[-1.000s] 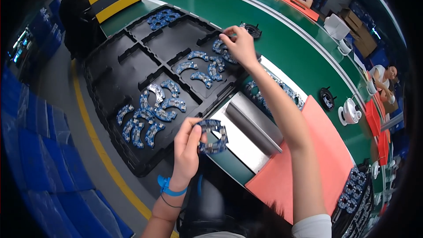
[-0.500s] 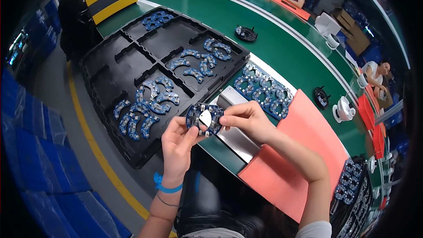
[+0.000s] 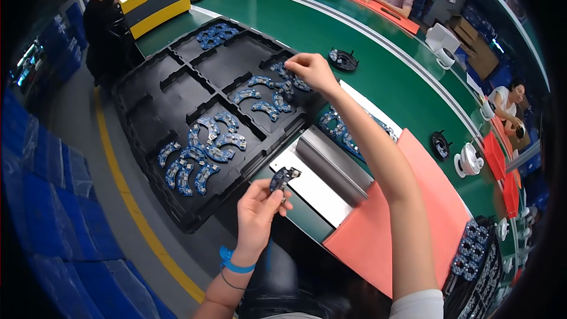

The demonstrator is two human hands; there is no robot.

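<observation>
My left hand (image 3: 258, 215), with a blue band at its wrist, pinches a small curved blue circuit board (image 3: 281, 179) between thumb and fingers. At the far right of the black tray (image 3: 227, 85), my right hand (image 3: 314, 72) is closed at the fingertips on another curved circuit board (image 3: 277, 68); the fingers partly cover it. More curved boards (image 3: 264, 110) lie loose in that same compartment. A bigger group of curved boards (image 3: 194, 152) fills part of the near compartment.
A metal block with a bent plate (image 3: 331, 165) stands beside the tray, next to a salmon-coloured mat (image 3: 401, 212). Ring-shaped board panels (image 3: 333, 124) lie partly behind my right forearm. Black round housings (image 3: 344, 59) rest on the green bench (image 3: 384, 85). Other people sit farther off.
The ring-shaped board held between both hands is now a single curved piece in my left hand. My right hand has moved away, up to the tray's far right compartment.
</observation>
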